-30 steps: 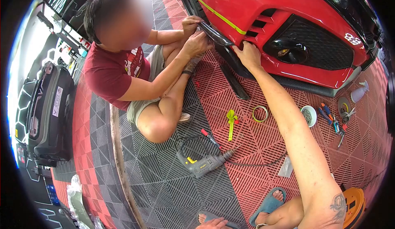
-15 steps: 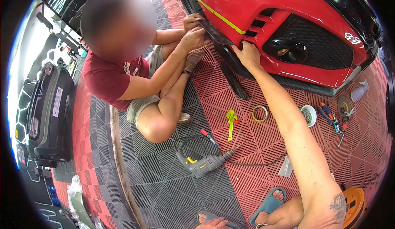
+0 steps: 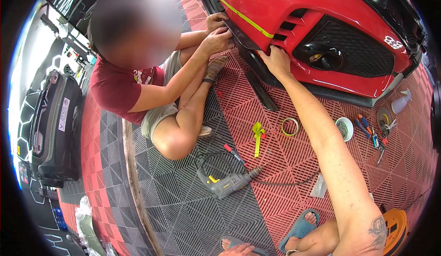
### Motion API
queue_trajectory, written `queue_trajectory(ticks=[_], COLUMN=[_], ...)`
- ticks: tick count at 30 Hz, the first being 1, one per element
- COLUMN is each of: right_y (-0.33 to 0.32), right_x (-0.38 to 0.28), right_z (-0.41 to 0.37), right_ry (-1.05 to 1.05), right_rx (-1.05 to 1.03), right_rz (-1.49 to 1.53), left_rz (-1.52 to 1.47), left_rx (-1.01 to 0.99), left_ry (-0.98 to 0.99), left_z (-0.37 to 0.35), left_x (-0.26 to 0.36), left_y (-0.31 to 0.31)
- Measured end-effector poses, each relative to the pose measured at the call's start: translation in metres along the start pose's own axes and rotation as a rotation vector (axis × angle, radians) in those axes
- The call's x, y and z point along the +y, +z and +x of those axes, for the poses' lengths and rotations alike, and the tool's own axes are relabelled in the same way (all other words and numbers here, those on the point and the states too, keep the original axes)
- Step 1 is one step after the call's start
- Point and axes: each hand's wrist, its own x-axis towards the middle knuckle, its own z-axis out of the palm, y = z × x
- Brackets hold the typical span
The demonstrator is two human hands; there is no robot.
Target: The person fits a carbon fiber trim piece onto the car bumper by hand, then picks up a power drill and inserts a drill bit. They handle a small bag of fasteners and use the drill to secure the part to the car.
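Observation:
My right hand (image 3: 278, 62) reaches out to the lower corner of the red car bumper (image 3: 296, 47). Its thumb lies along the edge beside the black trim, and the other fingertips are hidden in the lower vent. At the bottom edge, my left hand (image 3: 238, 250) rests by my sandalled foot, fingers stretched out and holding nothing. Left of my right hand, a co-worker's two hands (image 3: 217, 37) hold a dark carbon-look trim strip (image 3: 241, 37) against the bumper's side. Another carbon-look strip (image 3: 261, 90) lies on the floor just below.
A corded drill (image 3: 225, 182) lies on the tiled floor near a red-capped marker (image 3: 234, 154). Yellow-green tape (image 3: 258, 139), a tape roll (image 3: 290, 127), a white cup (image 3: 343, 129), pliers (image 3: 365, 126) and a spray bottle (image 3: 401, 102) are spread around. The co-worker sits at left.
The co-worker's head and upper body have shifted slightly, and their hands have moved a little on the trim strip. My own hands look unchanged.

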Motion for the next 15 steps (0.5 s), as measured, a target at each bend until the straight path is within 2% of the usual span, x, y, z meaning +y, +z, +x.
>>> queue_trajectory(ticks=[15], right_y=[-0.0027], right_x=[-0.0035], right_z=[-0.0004], right_ry=[0.021], right_rx=[-0.017], right_rz=[-0.011], left_rz=[-0.001], left_rx=[-0.025], left_ry=[0.026], left_z=[0.0010], left_x=[0.0013], left_y=[-0.0034])
